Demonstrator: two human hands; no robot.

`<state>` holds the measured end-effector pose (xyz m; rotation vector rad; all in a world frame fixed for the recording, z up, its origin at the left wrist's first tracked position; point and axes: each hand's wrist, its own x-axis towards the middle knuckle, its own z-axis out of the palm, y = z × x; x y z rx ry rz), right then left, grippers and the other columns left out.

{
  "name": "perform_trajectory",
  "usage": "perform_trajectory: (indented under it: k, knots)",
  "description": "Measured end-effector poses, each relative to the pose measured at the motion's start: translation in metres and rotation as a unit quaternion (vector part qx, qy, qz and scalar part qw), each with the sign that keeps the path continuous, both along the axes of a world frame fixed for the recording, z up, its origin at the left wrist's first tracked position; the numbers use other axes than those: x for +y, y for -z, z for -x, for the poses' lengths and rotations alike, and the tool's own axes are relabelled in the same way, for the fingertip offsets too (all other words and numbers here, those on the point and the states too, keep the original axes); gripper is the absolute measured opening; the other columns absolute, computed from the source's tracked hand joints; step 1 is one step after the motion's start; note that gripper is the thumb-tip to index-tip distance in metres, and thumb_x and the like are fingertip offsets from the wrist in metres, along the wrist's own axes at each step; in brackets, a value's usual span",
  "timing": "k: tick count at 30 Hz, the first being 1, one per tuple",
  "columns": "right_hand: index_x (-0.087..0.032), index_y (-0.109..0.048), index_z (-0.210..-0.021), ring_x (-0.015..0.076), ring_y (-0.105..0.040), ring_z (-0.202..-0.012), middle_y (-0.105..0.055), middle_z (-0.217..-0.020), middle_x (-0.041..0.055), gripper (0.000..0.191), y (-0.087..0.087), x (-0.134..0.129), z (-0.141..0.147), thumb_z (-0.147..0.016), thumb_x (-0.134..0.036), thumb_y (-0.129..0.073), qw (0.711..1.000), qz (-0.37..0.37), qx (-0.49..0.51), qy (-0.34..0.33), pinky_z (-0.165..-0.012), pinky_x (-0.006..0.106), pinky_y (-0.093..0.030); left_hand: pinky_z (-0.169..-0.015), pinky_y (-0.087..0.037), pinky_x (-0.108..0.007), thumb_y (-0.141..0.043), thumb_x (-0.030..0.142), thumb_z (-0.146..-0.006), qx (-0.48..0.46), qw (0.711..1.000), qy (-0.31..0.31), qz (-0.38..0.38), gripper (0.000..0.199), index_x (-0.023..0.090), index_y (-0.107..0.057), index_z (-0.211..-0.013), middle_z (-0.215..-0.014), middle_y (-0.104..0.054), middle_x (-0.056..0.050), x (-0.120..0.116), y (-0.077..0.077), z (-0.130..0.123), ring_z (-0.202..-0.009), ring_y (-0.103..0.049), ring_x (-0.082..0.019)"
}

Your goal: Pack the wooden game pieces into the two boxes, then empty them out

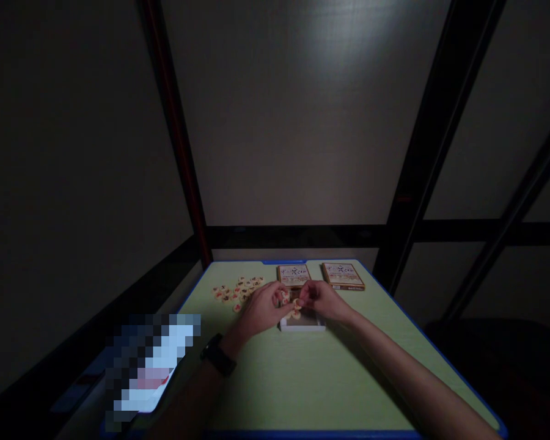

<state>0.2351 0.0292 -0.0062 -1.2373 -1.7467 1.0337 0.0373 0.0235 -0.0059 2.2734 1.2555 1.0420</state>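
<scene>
Above an open white-rimmed box (302,328), both of my hands work close together. My left hand (266,310), with a dark watch on its wrist, has its fingers curled around round cream Chinese chess pieces (285,297) with red marks. The fingers of my right hand (323,300) pinch at another chess piece (296,304), near my left thumb. My hands partly cover the box, so its full contents are hidden. Left of my left hand lies a loose spread of chess pieces (241,288) with red and black characters.
Two flat printed boxes lie toward the back of the green table (275,379): one box (294,275) just behind my hands, the other box (343,276) to its right. A bright pixelated object (158,366) is at the table's left edge. Panelled walls stand behind.
</scene>
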Motion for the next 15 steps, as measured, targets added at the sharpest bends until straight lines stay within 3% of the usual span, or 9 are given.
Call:
perform_trajectory:
  k: [3, 7, 15]
  knots:
    - [-0.017, -0.060, -0.067, 0.0110, -0.055, -0.057, -0.063, -0.060, -0.0024, 0.010, 0.004, 0.000, -0.002, -0.066, -0.013, -0.069, 0.993, -0.027, -0.110, 0.024, -0.055, 0.021, -0.039, -0.057, -0.034, -0.022, -0.061, 0.019, -0.072, 0.043, 0.999, -0.015, 0.019, 0.006, 0.022, -0.059, -0.076, -0.063, -0.056, 0.005, 0.005, 0.008, 0.004, -0.059, -0.051, -0.012]
    - [-0.018, -0.063, -0.068, 0.0121, -0.057, -0.062, -0.066, -0.065, -0.0013, 0.008, 0.006, -0.006, 0.003, -0.067, -0.011, -0.068, 0.973, -0.080, -0.214, 0.027, -0.057, 0.021, -0.037, -0.054, -0.030, -0.023, -0.057, 0.016, -0.071, 0.091, 0.996, -0.003, 0.018, 0.008, 0.022, -0.051, -0.069, -0.063, -0.056, 0.004, 0.007, 0.018, 0.005, -0.058, -0.051, -0.012]
    - [-0.017, -0.064, -0.069, 0.0128, -0.057, -0.063, -0.066, -0.067, -0.0001, 0.006, -0.003, -0.013, 0.006, -0.072, -0.014, -0.066, 0.965, -0.095, -0.245, 0.013, -0.058, 0.021, -0.036, -0.055, -0.028, -0.024, -0.055, 0.015, -0.070, 0.122, 0.992, 0.015, 0.023, 0.010, 0.021, -0.049, -0.067, -0.062, -0.055, 0.004, 0.002, 0.016, 0.001, -0.059, -0.050, -0.012]
